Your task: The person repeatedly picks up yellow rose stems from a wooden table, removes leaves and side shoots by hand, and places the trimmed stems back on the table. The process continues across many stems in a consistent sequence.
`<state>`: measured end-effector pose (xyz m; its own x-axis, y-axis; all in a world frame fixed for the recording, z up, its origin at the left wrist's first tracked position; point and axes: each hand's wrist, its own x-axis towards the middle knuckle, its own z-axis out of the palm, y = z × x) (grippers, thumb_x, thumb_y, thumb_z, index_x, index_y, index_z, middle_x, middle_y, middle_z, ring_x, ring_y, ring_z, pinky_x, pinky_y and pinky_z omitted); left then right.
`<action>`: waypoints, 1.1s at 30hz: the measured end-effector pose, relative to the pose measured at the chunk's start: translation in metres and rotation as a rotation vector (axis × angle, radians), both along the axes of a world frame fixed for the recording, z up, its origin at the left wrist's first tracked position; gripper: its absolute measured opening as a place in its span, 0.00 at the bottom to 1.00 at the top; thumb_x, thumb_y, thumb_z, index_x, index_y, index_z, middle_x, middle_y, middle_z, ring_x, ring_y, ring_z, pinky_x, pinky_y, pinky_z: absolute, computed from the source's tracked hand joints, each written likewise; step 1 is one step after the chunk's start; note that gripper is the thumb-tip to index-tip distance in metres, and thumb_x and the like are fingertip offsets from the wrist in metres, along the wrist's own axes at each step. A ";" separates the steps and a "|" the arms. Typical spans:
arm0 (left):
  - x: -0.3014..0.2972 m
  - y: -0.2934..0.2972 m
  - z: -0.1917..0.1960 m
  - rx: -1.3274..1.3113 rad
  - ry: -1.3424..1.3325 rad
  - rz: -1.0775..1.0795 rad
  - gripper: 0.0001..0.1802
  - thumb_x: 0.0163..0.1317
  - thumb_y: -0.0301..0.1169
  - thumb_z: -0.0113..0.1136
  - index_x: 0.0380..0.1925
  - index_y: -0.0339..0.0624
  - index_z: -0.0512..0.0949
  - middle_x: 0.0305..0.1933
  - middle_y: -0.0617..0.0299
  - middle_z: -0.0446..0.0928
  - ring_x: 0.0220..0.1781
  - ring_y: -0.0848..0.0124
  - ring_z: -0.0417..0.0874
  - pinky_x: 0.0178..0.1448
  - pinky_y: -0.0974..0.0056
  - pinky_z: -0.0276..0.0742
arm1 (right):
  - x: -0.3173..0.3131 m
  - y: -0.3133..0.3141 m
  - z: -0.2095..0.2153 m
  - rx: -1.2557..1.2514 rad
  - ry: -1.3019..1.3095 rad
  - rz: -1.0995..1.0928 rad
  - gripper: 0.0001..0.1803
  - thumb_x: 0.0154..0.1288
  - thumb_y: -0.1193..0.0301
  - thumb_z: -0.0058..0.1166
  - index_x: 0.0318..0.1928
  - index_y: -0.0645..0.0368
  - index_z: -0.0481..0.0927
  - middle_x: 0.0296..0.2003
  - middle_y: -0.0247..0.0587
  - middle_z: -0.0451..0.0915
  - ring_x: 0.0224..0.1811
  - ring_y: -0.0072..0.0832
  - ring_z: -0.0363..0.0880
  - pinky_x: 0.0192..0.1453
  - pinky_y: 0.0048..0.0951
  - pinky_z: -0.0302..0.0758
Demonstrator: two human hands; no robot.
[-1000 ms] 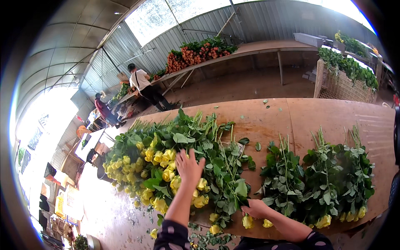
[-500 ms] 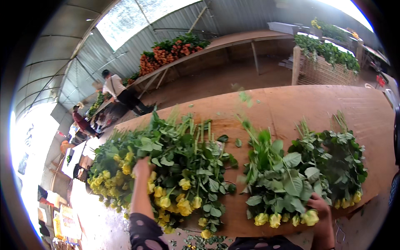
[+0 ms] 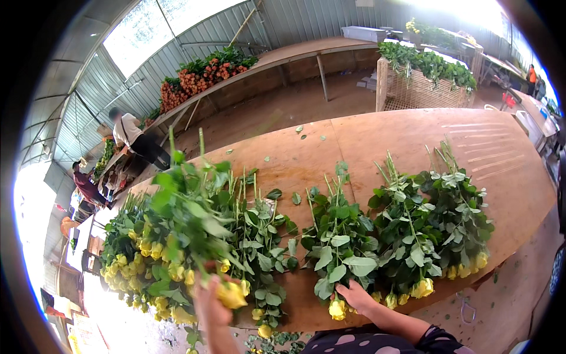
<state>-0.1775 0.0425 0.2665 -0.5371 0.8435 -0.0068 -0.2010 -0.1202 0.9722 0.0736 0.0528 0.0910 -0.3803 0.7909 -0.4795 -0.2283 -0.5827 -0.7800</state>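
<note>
While the left hand [image 3: 212, 308] clasps roses [image 3: 232, 295], the right hand [image 3: 357, 298] cups another.

- Roses [image 3: 338, 310]: yellow
- Rose leaves [image 3: 361, 264]: deep to greyish green
- Sleeve [image 3: 441, 340]: near-black, scattered with pale dots
- Tabletop [image 3: 401, 133]: orange-brown, paler streaks at the right
- Far flowers [image 3: 194, 82]: orange
- Corrugated wall [image 3: 306, 23]: grey, ribbed in lines
- Crate [image 3: 413, 92]: tan, woven grid
- Co-worker's shirt [image 3: 127, 130]: white

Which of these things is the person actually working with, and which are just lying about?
Being worked with:
- Yellow rose, in the blurred left hand
- Rose pile, left
- Three rose bunches, right; the right hand touches the leftmost
- Front table

Lying about:
- Loose leaves
- Orange flowers on the back table
- Woven basket
</note>
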 end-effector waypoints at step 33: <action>-0.142 0.089 -0.042 -0.633 1.976 0.116 0.18 0.51 0.29 0.45 0.45 0.43 0.66 0.52 0.60 0.64 0.61 0.63 0.55 0.60 0.48 0.50 | 0.010 0.010 0.047 0.242 0.171 -0.026 0.22 0.53 0.78 0.44 0.51 0.64 0.61 0.36 0.37 0.73 0.36 0.22 0.71 0.41 0.21 0.69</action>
